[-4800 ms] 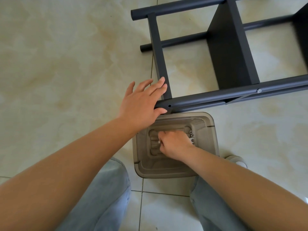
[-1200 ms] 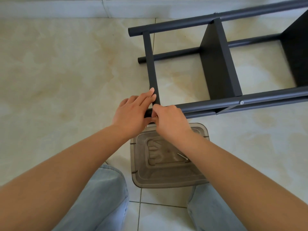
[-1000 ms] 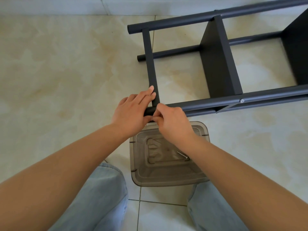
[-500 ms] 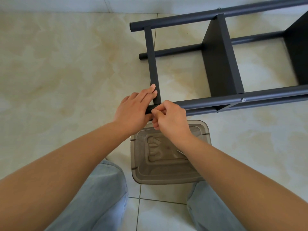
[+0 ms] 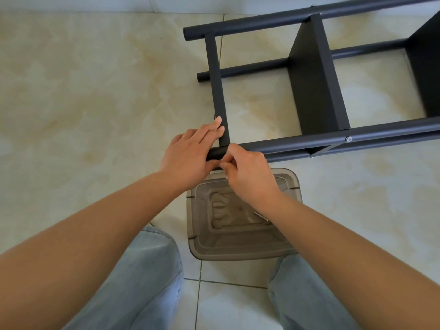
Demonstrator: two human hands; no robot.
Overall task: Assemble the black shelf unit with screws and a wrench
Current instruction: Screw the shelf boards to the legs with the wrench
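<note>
Shelf unit point(image 5: 316, 86) on floor | bin point(image 5: 197, 244): wrench point(image 5: 260, 216) inside

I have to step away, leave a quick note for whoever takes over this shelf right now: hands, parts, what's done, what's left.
Left hand steadies the end of the near tube, fingers flat against the cross bar.
Right hand pinches something small at that tube's end, probably a screw; it is hidden.
The shelf frame lies on its side on the floor; the grey bin under the hands holds a metal tool.
Done: one screw sits further along the tube.
Left: seat this corner screw and tighten it.
</note>
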